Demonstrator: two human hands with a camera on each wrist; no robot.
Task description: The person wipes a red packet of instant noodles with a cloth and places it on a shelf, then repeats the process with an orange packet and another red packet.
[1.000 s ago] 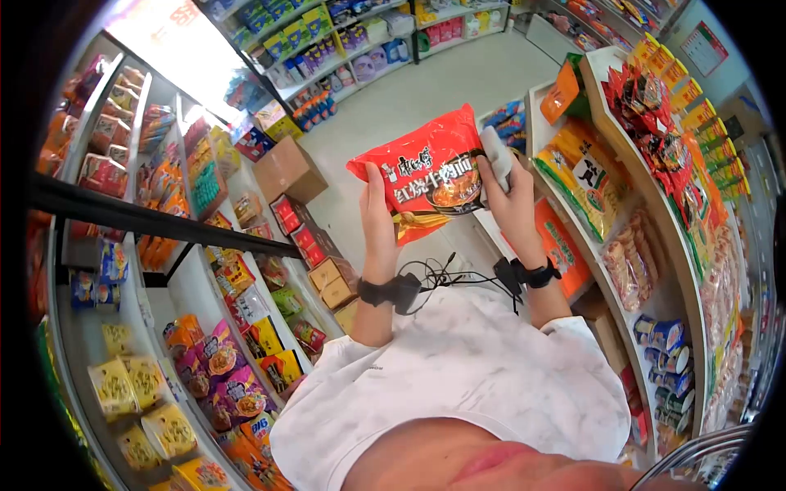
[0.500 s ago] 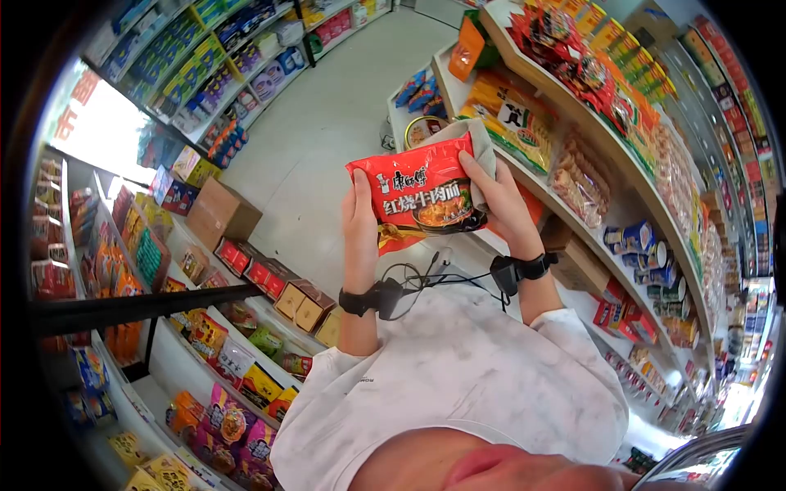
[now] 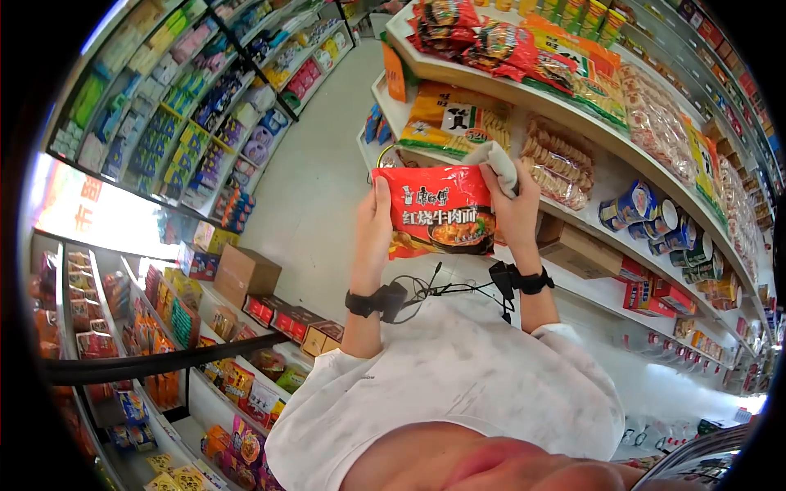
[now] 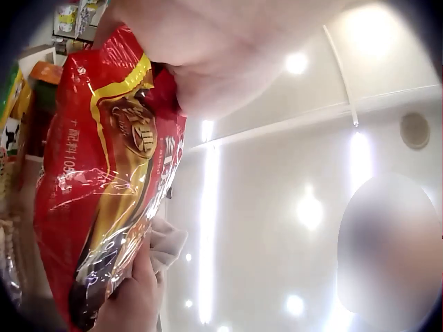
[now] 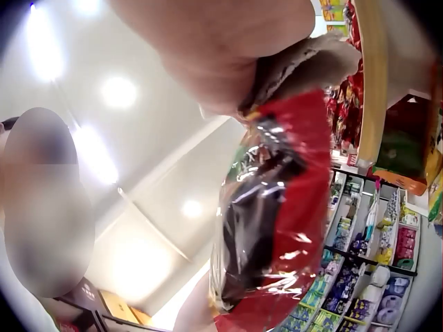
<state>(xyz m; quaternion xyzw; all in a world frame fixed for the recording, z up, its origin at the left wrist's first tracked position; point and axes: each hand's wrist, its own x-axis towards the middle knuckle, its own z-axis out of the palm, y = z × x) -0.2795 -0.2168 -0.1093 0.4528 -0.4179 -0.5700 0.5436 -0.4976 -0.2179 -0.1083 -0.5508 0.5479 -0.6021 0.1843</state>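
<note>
A red noodle packet is held upright between both hands in front of the white shirt, its printed front showing in the head view. The left hand grips its left edge, thumb on the front. At the right edge the right hand pinches the packet together with a folded grey-white cloth. The left wrist view shows the side of the packet under the left hand. In the right wrist view the cloth sticks out between the right hand and the packet.
Close on the right stands a tiered white shelf with yellow rice cracker bags, wrapped snacks and blue tubs. Snack racks stand at the lower left, beside a cardboard box on the left. Cables hang between the wrists.
The view has swung toward the right-hand shelf, which now lies nearer, behind the packet. Both hands keep their hold on the packet, which now sits more level, and the cloth stays in the right hand.
</note>
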